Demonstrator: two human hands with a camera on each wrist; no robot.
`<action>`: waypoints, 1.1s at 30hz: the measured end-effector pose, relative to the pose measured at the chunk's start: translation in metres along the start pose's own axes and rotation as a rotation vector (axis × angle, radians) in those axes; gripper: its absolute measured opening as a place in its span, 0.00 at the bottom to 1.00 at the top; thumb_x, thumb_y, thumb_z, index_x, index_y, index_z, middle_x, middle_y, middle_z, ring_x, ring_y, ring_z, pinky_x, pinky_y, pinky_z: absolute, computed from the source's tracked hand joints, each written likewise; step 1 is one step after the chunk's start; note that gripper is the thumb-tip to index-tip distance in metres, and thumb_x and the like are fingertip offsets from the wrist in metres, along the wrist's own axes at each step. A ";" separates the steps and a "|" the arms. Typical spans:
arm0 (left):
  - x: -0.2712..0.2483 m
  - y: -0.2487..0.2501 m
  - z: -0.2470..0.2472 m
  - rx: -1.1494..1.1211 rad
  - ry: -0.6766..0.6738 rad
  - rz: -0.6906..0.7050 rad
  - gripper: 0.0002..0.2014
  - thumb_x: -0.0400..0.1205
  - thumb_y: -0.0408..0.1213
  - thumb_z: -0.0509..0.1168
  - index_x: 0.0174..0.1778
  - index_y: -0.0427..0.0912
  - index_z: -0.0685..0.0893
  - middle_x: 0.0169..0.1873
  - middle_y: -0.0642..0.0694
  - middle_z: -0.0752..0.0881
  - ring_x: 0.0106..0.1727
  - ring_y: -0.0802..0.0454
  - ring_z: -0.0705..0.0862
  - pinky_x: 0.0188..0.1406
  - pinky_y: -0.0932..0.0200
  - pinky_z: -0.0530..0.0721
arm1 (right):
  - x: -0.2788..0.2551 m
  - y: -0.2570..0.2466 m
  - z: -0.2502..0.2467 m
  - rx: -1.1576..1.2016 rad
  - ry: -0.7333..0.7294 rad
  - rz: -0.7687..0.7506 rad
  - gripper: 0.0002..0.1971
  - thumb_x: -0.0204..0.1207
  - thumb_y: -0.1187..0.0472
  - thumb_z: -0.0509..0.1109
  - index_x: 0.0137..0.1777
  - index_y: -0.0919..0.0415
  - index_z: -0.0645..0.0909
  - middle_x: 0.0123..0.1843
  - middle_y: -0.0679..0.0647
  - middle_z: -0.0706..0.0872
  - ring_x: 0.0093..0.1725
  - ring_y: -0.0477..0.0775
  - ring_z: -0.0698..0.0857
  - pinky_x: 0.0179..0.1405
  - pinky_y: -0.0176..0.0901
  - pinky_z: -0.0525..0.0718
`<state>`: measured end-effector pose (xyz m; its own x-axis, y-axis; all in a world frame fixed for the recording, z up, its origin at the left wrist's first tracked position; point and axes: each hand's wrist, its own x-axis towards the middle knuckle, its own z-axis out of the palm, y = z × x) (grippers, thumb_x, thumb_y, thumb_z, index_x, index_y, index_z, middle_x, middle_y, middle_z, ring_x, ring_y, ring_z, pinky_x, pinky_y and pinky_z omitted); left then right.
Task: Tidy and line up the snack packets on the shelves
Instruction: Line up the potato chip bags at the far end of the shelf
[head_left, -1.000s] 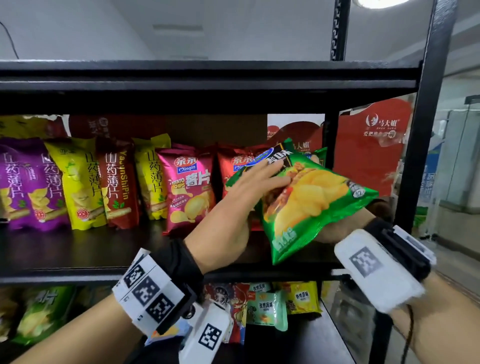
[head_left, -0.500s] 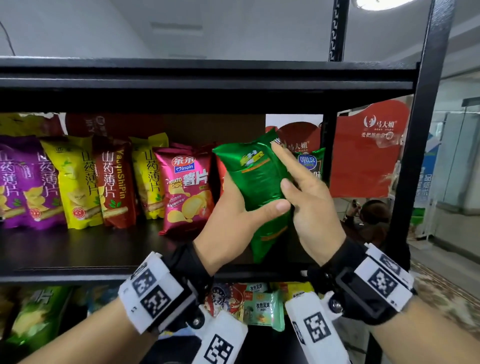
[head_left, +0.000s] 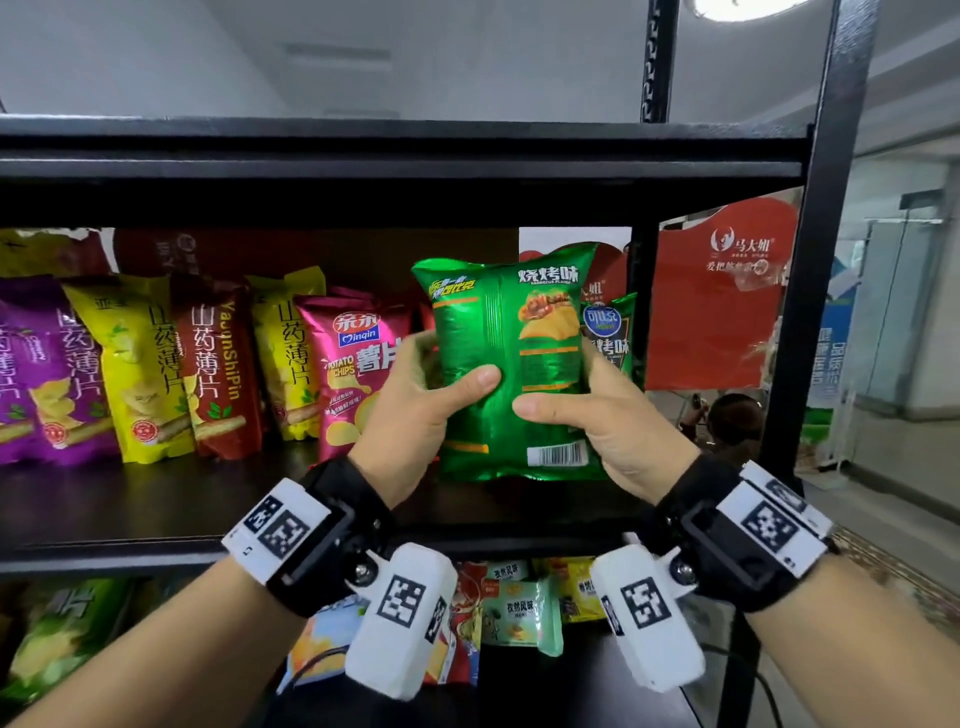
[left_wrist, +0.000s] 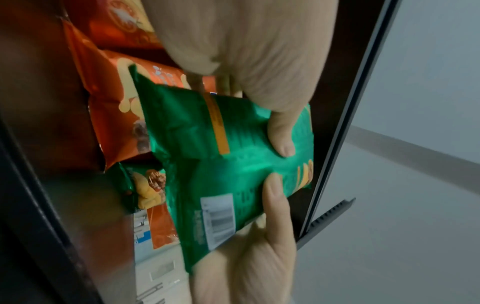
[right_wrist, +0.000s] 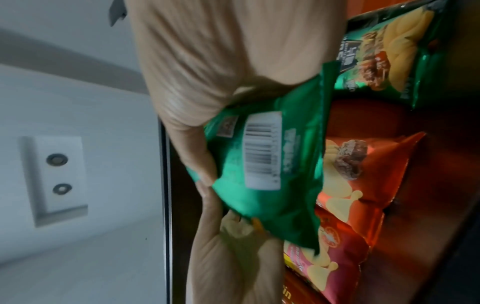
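Black metal shelving (head_left: 363, 171) fills most of the head view, with a plain grey ceiling above and a red printed banner (head_left: 722, 291) behind the right upright. On the middle shelf a row of glossy foil snack packets stands upright: purple, yellow and dark red yam-chip bags (head_left: 130, 364) on the left, then a pink potato chip bag (head_left: 358, 374). Both hands are up at the right end of that row gripping a green barbecue chip packet (head_left: 506, 364), held upright with its back panel and barcode facing the camera. The left hand (head_left: 415, 415) has its thumb across the back and its fingers curled behind the left edge; the right hand (head_left: 608, 426) mirrors it on the right edge, thumb pressed on the foil. The packet's bottom seam looks just above or maybe brushing the shelf board, can't really tell. Another green bag (head_left: 613, 332) stands right behind it, and the wrist views show orange-red chip bags (left_wrist: 116, 115) back there too. I'd say this is the placing step: the bag is backwards, so it probably wants a turn to face front, then setting down flush beside the pink one. It's puffy, crinkly and slippery, so squeeze gently.
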<state>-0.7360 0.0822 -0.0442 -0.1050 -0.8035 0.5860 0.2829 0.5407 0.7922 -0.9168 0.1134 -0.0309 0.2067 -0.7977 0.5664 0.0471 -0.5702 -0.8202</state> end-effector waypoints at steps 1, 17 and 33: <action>0.001 -0.001 -0.002 0.107 0.084 0.051 0.34 0.69 0.40 0.82 0.68 0.44 0.74 0.62 0.41 0.85 0.63 0.44 0.86 0.59 0.48 0.87 | -0.001 0.000 0.002 -0.069 0.063 -0.038 0.34 0.63 0.68 0.80 0.69 0.51 0.75 0.60 0.49 0.90 0.59 0.51 0.89 0.56 0.46 0.87; 0.004 -0.023 -0.011 0.063 0.098 0.048 0.40 0.68 0.36 0.83 0.75 0.36 0.74 0.64 0.37 0.88 0.66 0.39 0.87 0.70 0.36 0.82 | -0.018 -0.003 0.024 -0.307 0.182 -0.042 0.17 0.82 0.70 0.64 0.56 0.51 0.90 0.61 0.46 0.89 0.66 0.39 0.82 0.69 0.41 0.77; 0.026 -0.039 -0.038 0.294 0.104 -0.077 0.45 0.64 0.56 0.75 0.77 0.48 0.70 0.61 0.48 0.89 0.62 0.47 0.88 0.70 0.35 0.82 | 0.088 0.076 -0.074 -0.387 0.839 0.498 0.47 0.62 0.43 0.83 0.72 0.70 0.67 0.69 0.65 0.79 0.68 0.67 0.78 0.70 0.61 0.76</action>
<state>-0.7139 0.0311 -0.0661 -0.0132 -0.8580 0.5135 -0.0110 0.5136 0.8579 -0.9669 -0.0145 -0.0374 -0.6335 -0.7555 0.1673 -0.2036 -0.0458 -0.9780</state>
